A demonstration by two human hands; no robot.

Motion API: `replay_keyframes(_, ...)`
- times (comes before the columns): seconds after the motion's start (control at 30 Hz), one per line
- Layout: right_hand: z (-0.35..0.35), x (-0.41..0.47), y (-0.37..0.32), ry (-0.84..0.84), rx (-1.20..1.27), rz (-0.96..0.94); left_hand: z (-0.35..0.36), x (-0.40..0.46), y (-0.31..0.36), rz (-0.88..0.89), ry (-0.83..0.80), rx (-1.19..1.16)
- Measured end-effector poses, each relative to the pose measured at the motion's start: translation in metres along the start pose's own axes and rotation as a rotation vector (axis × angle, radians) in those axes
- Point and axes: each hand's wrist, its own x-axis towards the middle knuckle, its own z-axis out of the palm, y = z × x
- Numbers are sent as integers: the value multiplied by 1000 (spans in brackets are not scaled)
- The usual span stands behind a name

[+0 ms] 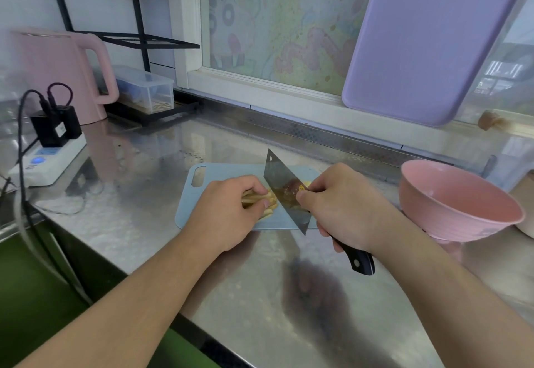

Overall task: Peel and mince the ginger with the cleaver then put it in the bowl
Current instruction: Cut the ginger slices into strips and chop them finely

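While both bare forearms reach in from the near edge of a steel surface [138, 171], the left hand [228, 214] lies knuckles-up on a pale blue cutting board [219, 171], its fingers [254, 187] curled down and pressed together, pinning a bundle of yellow ginger strips [261, 201] against the board. The right hand [344, 208] grips the cleaver [284, 191]: thumb and forefinger pinch the blade near its spine, and the other fingers wrap the black riveted handle, which juts back toward the near edge. The blade stands on edge across the board, its cutting edge at the strips, just beside the left fingertips. A small round yellow mark shows on the blade; no writing can be read.

A pink bowl [459, 203] stands near the right edge, apart from the board. Toward the far left corner sit a white power strip [49, 162] with two black plugs, a pink kettle [62, 72] and a clear lidded box [147, 90]. A lilac cutting board [427, 41] leans against the window behind.
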Motion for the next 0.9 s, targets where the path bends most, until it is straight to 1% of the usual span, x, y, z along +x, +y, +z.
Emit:
replay_keyframes(0.2,8,6,-4,-15,28,46,-1,0,2,-8,-5,-1)
replay_keyframes(0.27,17,11,-4,16,-18,22,-1,0,1,-16,-2,-11)
replay_keyframes(0.37,26,15,0,73,-15,6,-1,0,0,-10,-4,-27)
replay_keyframes(0.53,13,7,3,116,10,14,-1,1,-1,26,8,-39)
replay_keyframes(0.67,3,1,1,99,25,-4,-2,1,-3,35,28,-40)
replay_keyframes(0.9,10,1,-2,42,14,-2,-1,0,-1,35,37,-42)
